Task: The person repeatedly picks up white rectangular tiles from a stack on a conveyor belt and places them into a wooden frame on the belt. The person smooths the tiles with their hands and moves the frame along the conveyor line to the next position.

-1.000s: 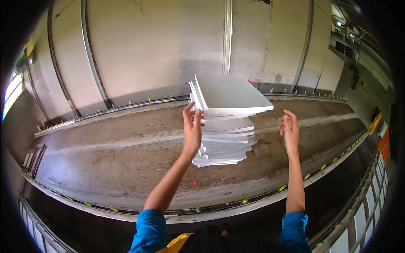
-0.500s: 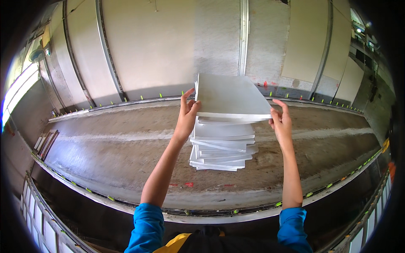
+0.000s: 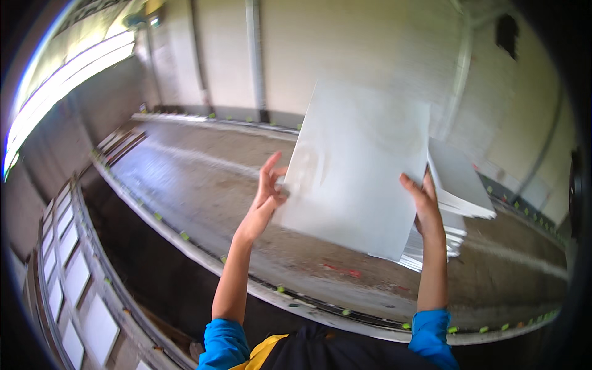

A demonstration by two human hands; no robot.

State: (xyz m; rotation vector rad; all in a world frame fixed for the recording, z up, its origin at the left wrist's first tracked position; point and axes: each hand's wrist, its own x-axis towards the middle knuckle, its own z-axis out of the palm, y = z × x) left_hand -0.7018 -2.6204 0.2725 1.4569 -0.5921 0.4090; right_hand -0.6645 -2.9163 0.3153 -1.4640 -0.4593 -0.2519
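A flat white rectangular sheet (image 3: 357, 166) is lifted in front of me, tilted, with faint smudges on its face. At its left edge my left hand (image 3: 265, 200) grips it, some fingers raised away. Along the opposite edge my right hand (image 3: 427, 200) is closed with the thumb on the face and fingers behind, hidden. Behind and to the right of the sheet stands an uneven stack of similar white sheets (image 3: 459, 176), partly covered by the held sheet and my right hand.
A long brown-grey stained table (image 3: 209, 179) with small green clips along its edges bears the stack. At lower left, another surface (image 3: 132, 314) carries several white rectangular sheets (image 3: 98, 330) laid in rows. A dark gap (image 3: 154, 265) separates the two. Pale panelled wall (image 3: 327, 49) rises behind.
The top sheet has come off the stack and is raised and tilted between both hands. The view has turned left, so the stack now appears farther right and the lower-left sheets show more.
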